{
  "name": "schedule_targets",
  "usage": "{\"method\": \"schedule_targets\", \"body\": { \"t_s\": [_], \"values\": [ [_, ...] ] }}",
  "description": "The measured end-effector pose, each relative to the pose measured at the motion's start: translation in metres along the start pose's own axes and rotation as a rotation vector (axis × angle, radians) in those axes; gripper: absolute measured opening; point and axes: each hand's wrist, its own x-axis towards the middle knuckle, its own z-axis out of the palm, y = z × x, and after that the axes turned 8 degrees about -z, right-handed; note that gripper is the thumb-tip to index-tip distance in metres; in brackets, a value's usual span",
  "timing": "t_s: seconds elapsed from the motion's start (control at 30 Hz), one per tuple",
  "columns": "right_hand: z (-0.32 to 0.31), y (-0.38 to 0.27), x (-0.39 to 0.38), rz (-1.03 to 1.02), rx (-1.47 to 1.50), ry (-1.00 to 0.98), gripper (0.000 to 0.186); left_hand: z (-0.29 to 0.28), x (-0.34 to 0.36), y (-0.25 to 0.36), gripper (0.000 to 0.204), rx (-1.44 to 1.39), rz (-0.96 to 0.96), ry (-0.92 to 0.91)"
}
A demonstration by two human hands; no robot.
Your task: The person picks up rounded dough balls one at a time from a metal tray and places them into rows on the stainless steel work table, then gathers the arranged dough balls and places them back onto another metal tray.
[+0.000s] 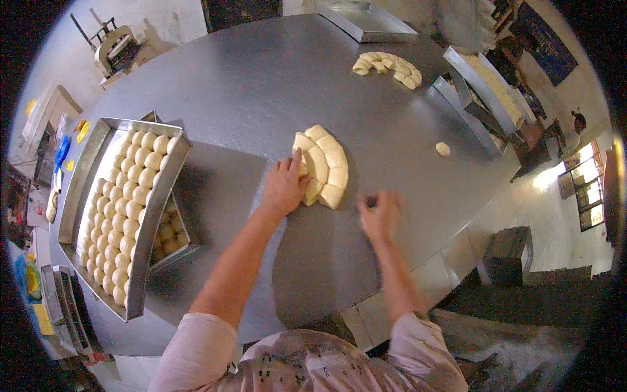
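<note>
A fan-shaped cluster of pale dough pieces point(334, 166) lies near the middle of the metal table, cut into blocks in curved rows. At its left edge, my left hand point(284, 188) grips a dough piece between thumb and fingers. My right hand point(381, 219) is apart from the dough, just beyond its lower right side. Its fingers are curled and slightly blurred. A small dark spot shows between them, and I cannot make out whether it is an object.
To the left, a metal tray point(171, 163) of dough balls point(121, 225) rests on another tray. A second group of cut dough point(390, 65), a lone dough ball point(443, 149) and stacked trays point(483, 81) stand farther right. At the far edge lies a flat tray point(366, 23).
</note>
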Motion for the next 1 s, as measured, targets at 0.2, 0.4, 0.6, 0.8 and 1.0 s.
{"method": "schedule_targets", "body": {
  "t_s": [0.2,0.4,0.6,0.8,1.0],
  "values": [
    [-0.023,0.006,-0.05,-0.305,0.326,-0.077,0.016,-0.035,-0.055,-0.056,0.036,-0.164,-0.055,-0.252],
    [-0.009,0.019,0.026,-0.083,0.069,-0.069,0.024,-0.087,-0.11,-0.024,0.029,-0.051,-0.223,-0.497],
    [-0.006,0.102,0.011,0.052,-0.006,0.063,0.029,-0.142,-0.149,-0.041,0.032,-0.052,-0.453,-0.63],
    [-0.013,0.035,-0.016,-0.186,0.038,0.037,0.027,-0.175,-0.215,-0.079,0.039,-0.972,-0.609,-0.252],
    [-0.057,-0.055,0.052,0.244,1.472,-0.146,0.041,-0.197,-0.284,-0.083,0.058,-1.517,-0.637,-0.093]
  ]
}}
